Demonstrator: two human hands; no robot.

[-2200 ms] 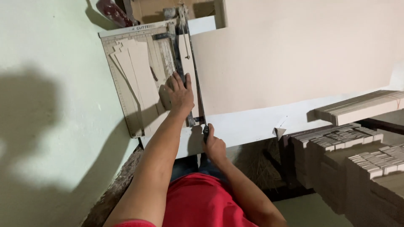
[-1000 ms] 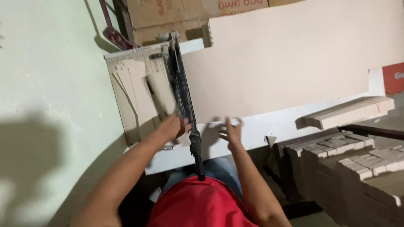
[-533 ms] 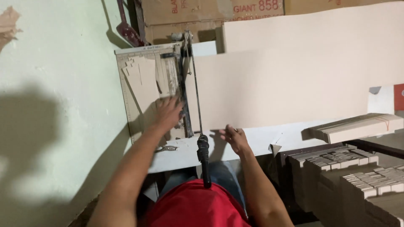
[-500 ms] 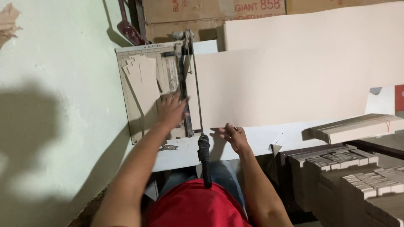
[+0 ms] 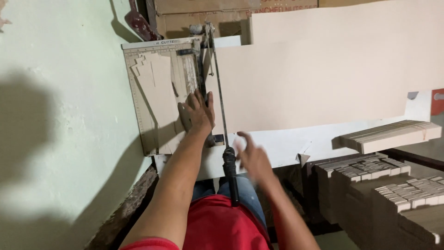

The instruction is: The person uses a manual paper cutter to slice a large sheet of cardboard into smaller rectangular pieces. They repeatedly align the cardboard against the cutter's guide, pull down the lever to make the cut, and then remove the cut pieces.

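Left hand (image 5: 198, 112) flat on card strip (image 5: 185, 118) atop paper cutter (image 5: 159, 92); right hand (image 5: 252, 157), blurred, open beside black cutter handle (image 5: 230, 169); big card sheet (image 5: 314, 78) on counter (image 5: 286, 146)

Beige card sheet (image 5: 305, 78) flat under raised cutter blade arm (image 5: 219, 97).

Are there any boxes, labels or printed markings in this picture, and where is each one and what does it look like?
Brown corrugated cardboard box: behind the cutter at the top edge, rectangular, with red print.
Printed heading strip: along the far edge of the grey paper cutter board, pale, with dark lettering.
Ruler scale: down that board's left edge, with fine dark tick marks.
Red panel: at the far right edge, with a white mark, mostly cut off.
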